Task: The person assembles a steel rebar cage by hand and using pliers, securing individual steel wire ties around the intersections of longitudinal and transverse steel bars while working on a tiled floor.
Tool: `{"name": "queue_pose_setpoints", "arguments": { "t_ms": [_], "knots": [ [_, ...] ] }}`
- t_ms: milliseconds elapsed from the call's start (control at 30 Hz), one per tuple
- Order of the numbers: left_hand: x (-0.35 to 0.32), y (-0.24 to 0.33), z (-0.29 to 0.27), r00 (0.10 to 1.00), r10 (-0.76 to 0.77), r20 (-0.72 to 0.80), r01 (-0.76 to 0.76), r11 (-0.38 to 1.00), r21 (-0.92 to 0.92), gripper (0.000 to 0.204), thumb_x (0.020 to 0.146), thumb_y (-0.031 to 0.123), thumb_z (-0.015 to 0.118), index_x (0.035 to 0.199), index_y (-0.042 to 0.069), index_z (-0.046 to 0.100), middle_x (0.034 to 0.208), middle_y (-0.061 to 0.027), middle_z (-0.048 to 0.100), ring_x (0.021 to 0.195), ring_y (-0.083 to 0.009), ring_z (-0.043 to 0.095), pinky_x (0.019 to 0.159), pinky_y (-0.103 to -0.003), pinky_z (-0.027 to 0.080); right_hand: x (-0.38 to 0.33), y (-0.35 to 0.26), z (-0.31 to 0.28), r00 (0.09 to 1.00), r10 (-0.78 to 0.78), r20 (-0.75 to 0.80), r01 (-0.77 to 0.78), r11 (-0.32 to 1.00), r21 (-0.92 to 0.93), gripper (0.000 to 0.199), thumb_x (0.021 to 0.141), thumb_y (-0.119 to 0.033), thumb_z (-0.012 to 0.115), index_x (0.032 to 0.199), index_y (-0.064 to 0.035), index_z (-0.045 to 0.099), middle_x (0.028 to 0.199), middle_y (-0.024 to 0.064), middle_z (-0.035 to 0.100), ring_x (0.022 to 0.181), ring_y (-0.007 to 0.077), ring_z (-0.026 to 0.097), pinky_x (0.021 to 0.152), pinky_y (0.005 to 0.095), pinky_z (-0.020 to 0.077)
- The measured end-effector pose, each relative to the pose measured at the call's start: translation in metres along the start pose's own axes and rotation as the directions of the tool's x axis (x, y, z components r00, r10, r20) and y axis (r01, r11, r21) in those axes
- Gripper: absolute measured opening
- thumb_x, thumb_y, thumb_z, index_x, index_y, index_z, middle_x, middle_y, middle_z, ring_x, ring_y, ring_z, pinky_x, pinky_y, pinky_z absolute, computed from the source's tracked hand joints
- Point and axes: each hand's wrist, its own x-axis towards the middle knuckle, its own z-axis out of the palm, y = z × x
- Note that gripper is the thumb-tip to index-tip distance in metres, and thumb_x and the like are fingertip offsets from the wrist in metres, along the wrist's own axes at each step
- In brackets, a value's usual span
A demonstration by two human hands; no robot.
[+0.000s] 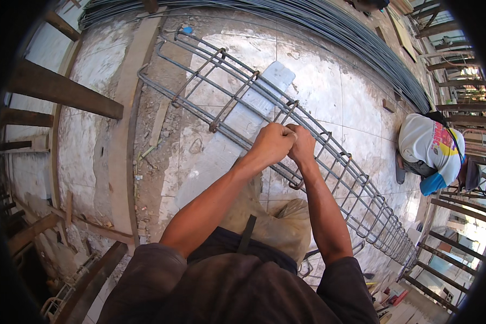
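A long rebar cage [350,156] of steel bars and square stirrups stretches from upper left to lower right on the floor before me. My left hand [272,143] and my right hand [302,144] meet over its middle, close to a stirrup [291,105]. Both sets of fingers are closed and pressed together at the tips. Whatever they pinch is too small or too hidden to make out. Dark ties show at several crossings, such as the stirrup corner [213,127] left of my hands.
Beyond the cage lies a thick bundle of steel rods [372,59]. A person in a white shirt [429,143] bends down at right. Timber beams [70,89] jut in from the left, beside a long plank [125,135]. Under the cage rests a pale board [278,75].
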Motion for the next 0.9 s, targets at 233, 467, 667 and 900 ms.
{"name": "queue_pose_setpoints", "arguments": {
  "t_ms": [233, 467, 667, 900],
  "knots": [
    [-0.117, -0.022, 0.037, 0.983, 0.184, -0.024, -0.184, 0.953, -0.242, 0.07, 0.1, 0.028, 0.07, 0.156, 0.0, 0.04, 0.127, -0.0185, 0.068, 0.08, -0.0165, 0.07, 0.07, -0.032, 0.055, 0.008, -0.007, 0.035, 0.697, 0.634, 0.335, -0.547, 0.167, 0.821, 0.026, 0.094, -0.023, 0.062, 0.092, 0.0008, 0.071, 0.077, 0.0057, 0.069, 0.059, 0.0156, 0.062, 0.048, 0.0284, 0.0462],
    [-0.145, -0.043, 0.055, 0.979, 0.202, -0.007, -0.201, 0.973, -0.116, 0.058, 0.103, 0.016, 0.06, 0.156, 0.001, 0.042, 0.107, -0.0152, 0.075, 0.074, -0.02, 0.069, 0.067, -0.035, 0.053, -0.011, -0.012, 0.013, 0.851, 0.447, 0.275, -0.48, 0.452, 0.752, 0.035, 0.096, -0.018, 0.066, 0.122, 0.0048, 0.066, 0.095, 0.0131, 0.074, 0.071, 0.0189, 0.068, 0.053, 0.0283, 0.0518],
    [-0.147, -0.042, 0.065, 0.961, 0.276, -0.006, -0.276, 0.961, 0.007, 0.055, 0.103, 0.019, 0.057, 0.155, 0.003, 0.045, 0.105, -0.0233, 0.072, 0.09, -0.0427, 0.07, 0.08, -0.046, 0.055, -0.009, 0.049, -0.049, 0.996, 0.088, -0.027, -0.084, 0.989, 0.123, 0.043, 0.087, -0.016, 0.077, 0.128, -0.0066, 0.071, 0.113, 0.02, 0.076, 0.099, 0.0305, 0.075, 0.087, 0.0412, 0.0581],
    [-0.155, -0.054, 0.083, 0.954, 0.249, 0.167, -0.273, 0.952, 0.138, 0.062, 0.103, 0.021, 0.053, 0.158, 0.0, 0.036, 0.113, -0.027, 0.068, 0.099, -0.0459, 0.067, 0.087, -0.053, 0.053, 0.016, -0.008, -0.034, 0.925, -0.256, 0.281, 0.349, 0.866, -0.358, 0.03, 0.085, -0.027, 0.079, 0.108, -0.0078, 0.077, 0.096, 0.0157, 0.076, 0.092, 0.0361, 0.072, 0.078, 0.0472, 0.057]
  ]
}}
